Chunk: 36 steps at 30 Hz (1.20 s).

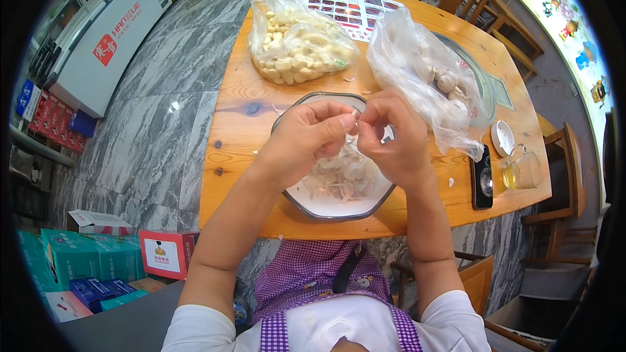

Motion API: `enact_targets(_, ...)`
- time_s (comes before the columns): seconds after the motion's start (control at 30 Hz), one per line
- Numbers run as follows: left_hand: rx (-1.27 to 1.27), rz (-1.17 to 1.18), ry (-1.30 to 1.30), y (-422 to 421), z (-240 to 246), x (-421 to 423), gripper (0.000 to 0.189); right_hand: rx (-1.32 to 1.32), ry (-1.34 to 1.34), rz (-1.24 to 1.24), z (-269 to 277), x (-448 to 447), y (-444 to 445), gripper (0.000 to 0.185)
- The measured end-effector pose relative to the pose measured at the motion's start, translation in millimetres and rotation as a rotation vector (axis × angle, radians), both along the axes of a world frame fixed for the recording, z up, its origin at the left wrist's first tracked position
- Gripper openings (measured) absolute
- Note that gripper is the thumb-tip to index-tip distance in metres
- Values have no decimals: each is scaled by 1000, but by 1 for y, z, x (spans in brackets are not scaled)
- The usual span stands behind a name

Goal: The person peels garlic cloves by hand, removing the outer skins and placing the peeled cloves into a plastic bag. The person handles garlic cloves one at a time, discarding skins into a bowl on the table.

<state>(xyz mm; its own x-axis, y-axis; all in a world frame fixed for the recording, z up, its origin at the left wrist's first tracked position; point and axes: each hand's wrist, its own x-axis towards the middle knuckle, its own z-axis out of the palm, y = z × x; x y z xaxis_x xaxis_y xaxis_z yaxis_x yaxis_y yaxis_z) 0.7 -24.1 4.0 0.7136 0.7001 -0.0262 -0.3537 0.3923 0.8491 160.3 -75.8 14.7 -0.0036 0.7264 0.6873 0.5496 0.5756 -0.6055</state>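
My left hand (318, 132) and my right hand (393, 139) meet above a white dark-rimmed bowl (323, 209), pinching a small pale piece, probably a garlic clove (355, 114), between their fingertips. Papery garlic skins (342, 181) lie in the bowl under my hands. Beyond it to the left, a clear plastic bag (303, 39) holds many peeled garlic cloves. To the right, whole garlic bulbs (447, 81) sit in a second thin plastic bag (401, 58), which partly covers a round glass tray. My fingers hide most of the small piece.
A phone (481, 181), a glass mug of yellowish liquid (523, 170) and a small white dish (503, 138) stand at the table's right. A printed menu sheet (342, 5) lies at the far edge. Boxes (166, 254) are stacked at the lower left; wooden chairs surround the right side.
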Motion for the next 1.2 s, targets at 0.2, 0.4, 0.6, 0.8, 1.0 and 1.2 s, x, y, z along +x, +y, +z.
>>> enact_targets(0.2,-70,8,-91,4,0,-3,24,101,-48,21,2,-1,0,21)
enact_targets(0.4,-183,4,-262,7,0,-4,28,65,40,57,2,0,-5,23)
enact_targets(0.6,-191,26,-377,12,-2,-7,30,-45,125,109,2,6,-6,20)
enact_targets(0.8,-126,30,-374,8,0,-6,28,-315,334,112,2,-1,-4,13)
enact_targets(1.0,39,110,-181,-1,3,-1,23,-523,671,264,4,-3,-4,15)
enact_targets(1.2,227,240,-28,-4,5,1,18,-488,636,221,4,1,-4,11)
